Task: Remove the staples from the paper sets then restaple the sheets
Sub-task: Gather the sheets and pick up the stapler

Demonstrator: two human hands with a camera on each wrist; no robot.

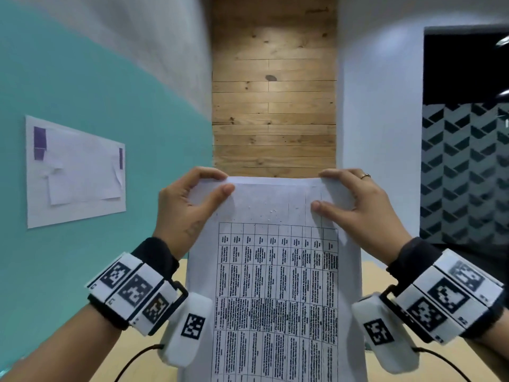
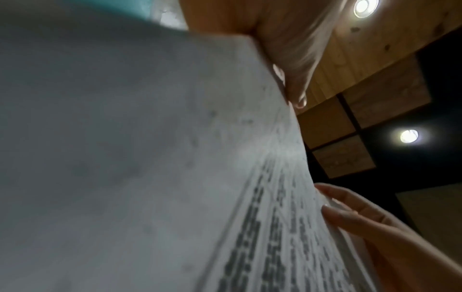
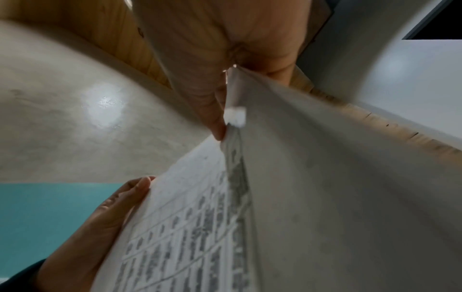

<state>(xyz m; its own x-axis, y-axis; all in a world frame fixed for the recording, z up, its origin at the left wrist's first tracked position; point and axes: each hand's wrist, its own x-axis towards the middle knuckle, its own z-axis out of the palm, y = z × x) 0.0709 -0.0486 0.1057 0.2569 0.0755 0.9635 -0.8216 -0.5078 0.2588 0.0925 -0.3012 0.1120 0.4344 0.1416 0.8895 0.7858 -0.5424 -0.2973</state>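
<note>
A set of white sheets point(image 1: 275, 271) printed with a dense table stands upright in front of me, lifted off the yellow table point(image 1: 132, 351). My left hand point(image 1: 192, 199) pinches its top left corner, thumb on the printed face and fingers curled over the top edge. My right hand point(image 1: 349, 197) pinches the top right corner the same way. In the left wrist view the paper point(image 2: 150, 158) fills most of the picture, with my left thumb point(image 2: 295, 83) on its edge. The right wrist view shows the sheets point(image 3: 325, 197) slightly fanned apart at the corner. No staple or stapler shows.
A teal wall point(image 1: 82, 78) with a white sheet point(image 1: 74, 172) taped to it is on the left. A wood-panel strip point(image 1: 274, 92) rises straight ahead. A dark patterned glass panel point(image 1: 465, 172) is on the right.
</note>
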